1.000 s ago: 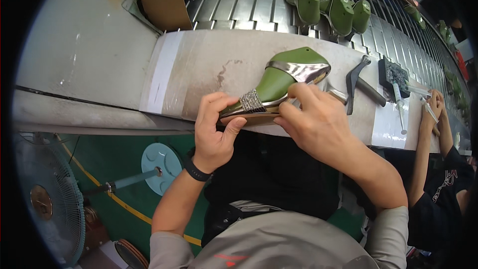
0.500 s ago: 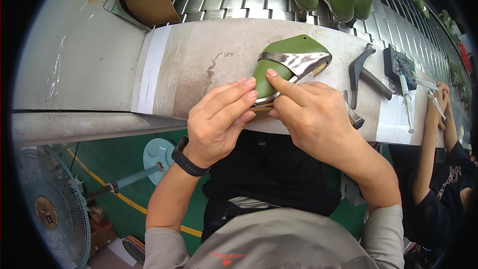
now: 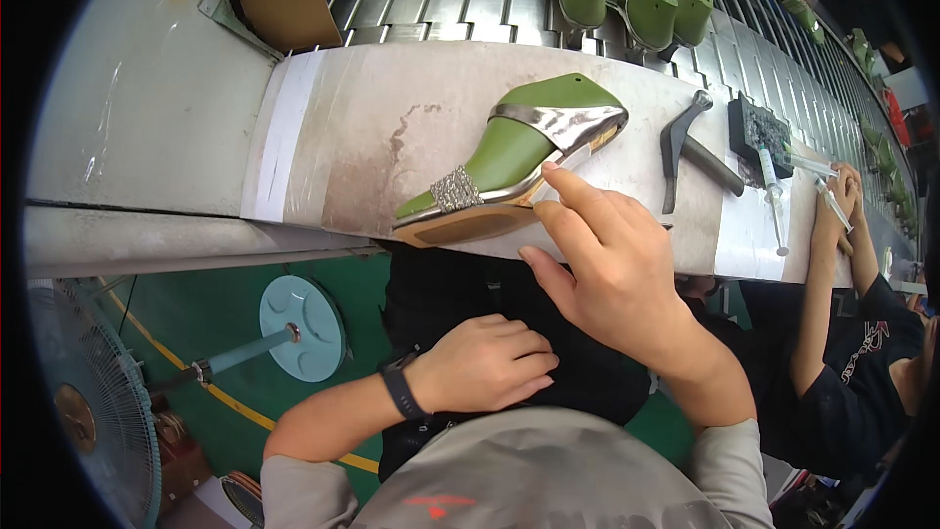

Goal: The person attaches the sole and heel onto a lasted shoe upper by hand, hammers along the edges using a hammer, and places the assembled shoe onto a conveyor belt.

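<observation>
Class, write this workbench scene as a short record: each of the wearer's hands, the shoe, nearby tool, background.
Left hand: off the bench, nothing visibly held
Right hand: at the edge of the shoe, contact unclear
Shoe: on its side on the bench, around a green last
Tool: hammer, right of the shoe
Background: more green lasts on a slatted conveyor

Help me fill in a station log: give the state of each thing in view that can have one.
Sandal on green last: lying on its side on the bench
Left hand: off the bench, fingers loosely bent, palm hidden
Right hand: open, index fingertip at the sandal's edge
Hammer: lying untouched
Other green lasts: resting on the metal conveyor
Fan: running or stopped, cannot tell
</observation>
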{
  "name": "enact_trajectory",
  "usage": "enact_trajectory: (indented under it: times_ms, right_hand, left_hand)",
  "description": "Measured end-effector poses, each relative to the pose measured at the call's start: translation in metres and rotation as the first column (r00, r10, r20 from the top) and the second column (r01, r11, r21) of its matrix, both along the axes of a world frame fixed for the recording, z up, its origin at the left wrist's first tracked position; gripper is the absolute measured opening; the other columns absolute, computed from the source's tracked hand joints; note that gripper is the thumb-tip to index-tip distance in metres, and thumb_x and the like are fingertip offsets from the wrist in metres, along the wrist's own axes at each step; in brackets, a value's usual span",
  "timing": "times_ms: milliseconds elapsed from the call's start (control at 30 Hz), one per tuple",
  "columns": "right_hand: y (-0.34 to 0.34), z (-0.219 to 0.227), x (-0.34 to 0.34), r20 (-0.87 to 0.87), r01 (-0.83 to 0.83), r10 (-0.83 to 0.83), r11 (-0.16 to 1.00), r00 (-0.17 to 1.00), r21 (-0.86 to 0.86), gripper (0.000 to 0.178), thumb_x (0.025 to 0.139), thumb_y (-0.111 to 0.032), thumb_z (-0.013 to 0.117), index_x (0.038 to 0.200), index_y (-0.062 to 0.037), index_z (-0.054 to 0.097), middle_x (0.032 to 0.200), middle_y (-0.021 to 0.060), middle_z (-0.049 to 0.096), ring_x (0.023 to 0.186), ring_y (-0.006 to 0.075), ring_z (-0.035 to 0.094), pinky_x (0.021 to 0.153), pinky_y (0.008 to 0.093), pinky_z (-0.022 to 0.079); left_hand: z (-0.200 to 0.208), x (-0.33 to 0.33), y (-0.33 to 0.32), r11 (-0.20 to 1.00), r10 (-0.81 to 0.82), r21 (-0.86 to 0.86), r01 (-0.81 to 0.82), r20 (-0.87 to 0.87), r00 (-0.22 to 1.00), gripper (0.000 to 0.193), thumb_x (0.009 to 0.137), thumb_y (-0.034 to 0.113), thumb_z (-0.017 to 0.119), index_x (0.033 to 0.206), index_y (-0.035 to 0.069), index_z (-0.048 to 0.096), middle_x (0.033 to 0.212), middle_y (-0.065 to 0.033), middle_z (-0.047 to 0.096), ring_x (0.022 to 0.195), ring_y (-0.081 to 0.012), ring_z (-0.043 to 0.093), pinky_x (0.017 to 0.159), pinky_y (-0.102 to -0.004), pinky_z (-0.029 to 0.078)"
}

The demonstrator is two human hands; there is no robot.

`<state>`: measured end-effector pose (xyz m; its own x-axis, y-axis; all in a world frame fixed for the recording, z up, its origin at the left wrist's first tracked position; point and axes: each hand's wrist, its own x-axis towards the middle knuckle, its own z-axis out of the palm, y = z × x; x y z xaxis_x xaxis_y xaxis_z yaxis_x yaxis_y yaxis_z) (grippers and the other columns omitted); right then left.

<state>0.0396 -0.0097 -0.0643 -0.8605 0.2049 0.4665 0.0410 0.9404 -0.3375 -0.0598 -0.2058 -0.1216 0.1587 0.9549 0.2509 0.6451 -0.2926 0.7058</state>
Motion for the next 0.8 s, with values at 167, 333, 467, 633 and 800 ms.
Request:
enact_trajectory:
  times_ms: [167,333,467,633,800]
  right_hand:
    - [-0.012,0.006,0.002,0.026,0.003,-0.005,0.997,1.0,0.074,0.046,0.073,-0.02,0.089,0.111,-0.0018,0.07,0.135,0.0215,0.068,0.101,0.0347,0.07,0.096,0.0482,0.055]
    - [-0.074,0.004,0.015,0.148,-0.433,0.529,0.8,0.835,-0.415,0.077,0.087,-0.045,0.083,0.142,0.0032,0.06,0.138,0.0236,0.067,0.116,0.0387,0.07,0.1,0.048,0.057]
    - [-0.095,-0.025,-0.003,0.465,-0.4,0.623,0.773,0.63,-0.493,0.083,0.085,-0.044,0.085,0.147,0.0041,0.056,0.137,0.0254,0.065,0.118,0.0407,0.068,0.101,0.0474,0.056]
    - [-0.103,-0.056,0.011,0.162,-0.411,0.416,0.909,0.895,-0.064,0.084,0.085,-0.045,0.085,0.147,0.0038,0.057,0.136,0.0259,0.066,0.118,0.0408,0.068,0.1,0.0495,0.056]
    - [-0.045,-0.014,0.032,-0.132,-0.269,0.242,0.929,0.961,-0.253,0.075,0.082,-0.035,0.088,0.142,0.0006,0.062,0.134,0.0251,0.066,0.118,0.0399,0.068,0.102,0.0498,0.056]
  left_hand:
    - [-0.042,0.008,0.002,0.965,-0.152,-0.238,0.11,-0.168,0.974,0.028,0.097,0.032,0.074,0.111,0.008,0.075,0.105,-0.0055,0.07,0.099,-0.0236,0.07,0.084,-0.0409,0.057]
    - [-0.048,0.034,0.004,0.998,0.036,0.055,-0.039,0.066,0.997,0.035,0.097,0.031,0.073,0.122,0.008,0.071,0.12,-0.011,0.071,0.108,-0.0276,0.07,0.086,-0.0422,0.058]
    - [-0.053,0.033,0.013,0.997,-0.058,-0.051,0.06,0.035,0.998,0.034,0.095,0.028,0.074,0.122,0.006,0.072,0.12,-0.0128,0.072,0.108,-0.0303,0.071,0.088,-0.043,0.058]
    - [-0.04,0.024,0.019,0.991,-0.075,-0.106,0.083,0.083,0.994,0.033,0.094,0.023,0.075,0.121,0.005,0.073,0.12,-0.0151,0.073,0.108,-0.0336,0.072,0.09,-0.044,0.059]
    - [0.015,-0.015,0.032,0.982,-0.057,-0.163,0.092,0.208,0.976,0.033,0.092,0.018,0.076,0.121,0.003,0.074,0.119,-0.0174,0.074,0.108,-0.0368,0.073,0.092,-0.045,0.06]
